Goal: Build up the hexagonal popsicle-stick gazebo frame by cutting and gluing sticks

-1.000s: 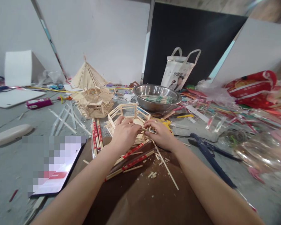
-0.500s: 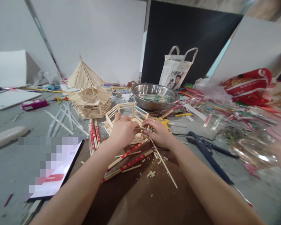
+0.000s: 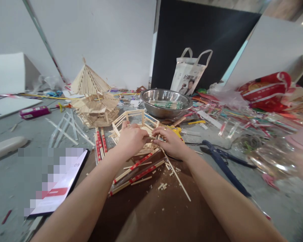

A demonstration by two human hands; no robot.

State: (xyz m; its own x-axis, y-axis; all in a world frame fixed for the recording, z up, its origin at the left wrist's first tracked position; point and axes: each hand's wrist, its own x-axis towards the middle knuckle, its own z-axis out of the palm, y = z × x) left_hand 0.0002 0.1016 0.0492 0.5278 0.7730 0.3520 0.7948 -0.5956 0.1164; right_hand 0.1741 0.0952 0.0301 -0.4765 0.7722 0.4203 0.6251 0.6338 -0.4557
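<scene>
Both my hands meet over the near side of a pale wooden-stick frame (image 3: 127, 116), whose many-sided railing rises behind them. The closed fingers of my left hand (image 3: 131, 137) grip one end of a short thin stick (image 3: 148, 138). My right hand (image 3: 170, 143) pinches near its other end, beside the frame's right edge. A long wooden stick (image 3: 178, 178) slants from under the right hand toward me; whether those fingers touch it is hidden. Red-banded bundles of chopsticks (image 3: 136, 178) lie below my hands, with small cut pieces (image 3: 163, 186) on the brown board (image 3: 141, 215).
A finished-looking stick pavilion (image 3: 93, 101) stands at back left, near clear glue sticks (image 3: 65, 129) and a tablet (image 3: 58, 188). Behind are a steel bowl (image 3: 166, 112) and a bag (image 3: 192, 72). Right of my hands lie a yellow glue gun (image 3: 177, 130) and blue-handled cutters (image 3: 224, 166).
The whole view has shifted slightly to the left. My hands keep nearly the same grip and place over the stick frame.
</scene>
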